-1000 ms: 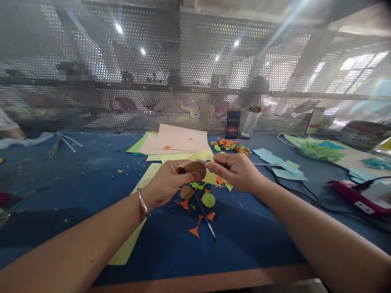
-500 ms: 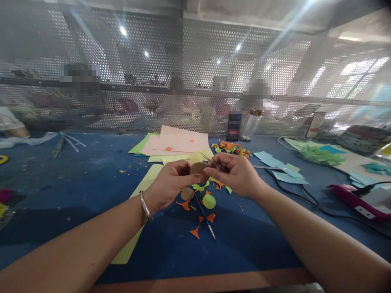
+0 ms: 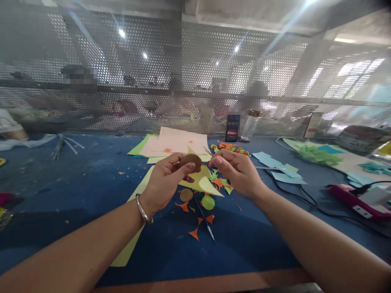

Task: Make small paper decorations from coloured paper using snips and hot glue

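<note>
My left hand (image 3: 165, 177) pinches a round brown disc (image 3: 193, 160) between thumb and fingers. A piece of yellow paper (image 3: 200, 176) sits under and behind the disc, its lower right corner folded over to a paler side. To the right, my right hand (image 3: 236, 171) is closed on slim scissors (image 3: 208, 151); only the two thin, pointed metal blades show, slightly apart, and the handles are hidden. The blade tips are clear of the disc. Below the hands lie a second brown disc (image 3: 186, 195), a light green paper circle (image 3: 208, 202) and a blue-handled paintbrush (image 3: 204, 215).
Orange scraps (image 3: 194, 234) surround the brush. Pink sheets (image 3: 183, 138) lie behind, with a long yellow strip (image 3: 125, 248) at left. A phone (image 3: 232, 128) and glass bottle (image 3: 250, 126) stand before the mesh screen. Blue papers (image 3: 287, 178), cables and a magenta power strip (image 3: 363, 201) lie at right.
My left hand has moved slightly left with the disc and turned it. The scissors have come away from the disc, and more of the yellow paper now shows below.
</note>
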Demonstrator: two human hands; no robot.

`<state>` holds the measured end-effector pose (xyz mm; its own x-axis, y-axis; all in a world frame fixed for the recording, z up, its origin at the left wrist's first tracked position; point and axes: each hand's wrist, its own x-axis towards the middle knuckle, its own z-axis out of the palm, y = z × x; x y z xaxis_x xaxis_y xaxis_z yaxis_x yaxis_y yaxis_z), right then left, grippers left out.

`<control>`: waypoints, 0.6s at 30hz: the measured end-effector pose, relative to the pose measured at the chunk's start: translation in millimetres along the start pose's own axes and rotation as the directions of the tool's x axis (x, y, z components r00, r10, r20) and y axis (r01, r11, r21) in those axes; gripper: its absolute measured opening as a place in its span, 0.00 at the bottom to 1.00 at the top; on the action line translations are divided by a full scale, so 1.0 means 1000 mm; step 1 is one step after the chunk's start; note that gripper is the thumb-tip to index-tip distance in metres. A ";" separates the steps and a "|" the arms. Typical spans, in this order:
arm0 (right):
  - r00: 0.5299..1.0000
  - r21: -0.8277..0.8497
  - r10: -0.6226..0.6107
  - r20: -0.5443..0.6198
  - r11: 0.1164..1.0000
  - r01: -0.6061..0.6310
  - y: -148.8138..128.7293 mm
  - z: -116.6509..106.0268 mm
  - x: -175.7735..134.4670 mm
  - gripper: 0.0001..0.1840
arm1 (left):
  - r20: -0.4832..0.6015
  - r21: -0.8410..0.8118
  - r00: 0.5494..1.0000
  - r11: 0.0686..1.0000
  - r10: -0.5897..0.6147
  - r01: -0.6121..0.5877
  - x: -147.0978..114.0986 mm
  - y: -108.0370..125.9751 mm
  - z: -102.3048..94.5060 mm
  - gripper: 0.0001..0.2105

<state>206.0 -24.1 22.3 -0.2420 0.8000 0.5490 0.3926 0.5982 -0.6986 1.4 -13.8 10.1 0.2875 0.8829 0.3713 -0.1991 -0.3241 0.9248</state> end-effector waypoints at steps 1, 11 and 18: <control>1.000 -0.006 -0.002 -0.010 1.000 0.002 0.000 -0.001 0.000 0.26 | -0.004 0.035 1.000 0.999 0.024 -0.024 0.001 0.000 -0.002 0.06; 0.989 -0.175 -0.016 0.150 0.984 0.042 0.002 0.003 0.001 0.26 | 0.138 0.087 0.990 0.996 -0.010 -0.002 -0.001 -0.004 -0.003 0.07; 0.987 -0.163 -0.016 0.161 0.986 0.042 0.000 0.001 0.001 0.26 | 0.145 0.048 0.989 0.999 -0.029 0.022 -0.001 -0.003 -0.003 0.08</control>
<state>205.4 -23.6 22.4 -0.3882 0.7875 0.4787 0.5215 0.6160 -0.5903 -1.4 -13.1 6.9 0.4264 0.8331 0.3525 -0.1477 -0.3203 0.9357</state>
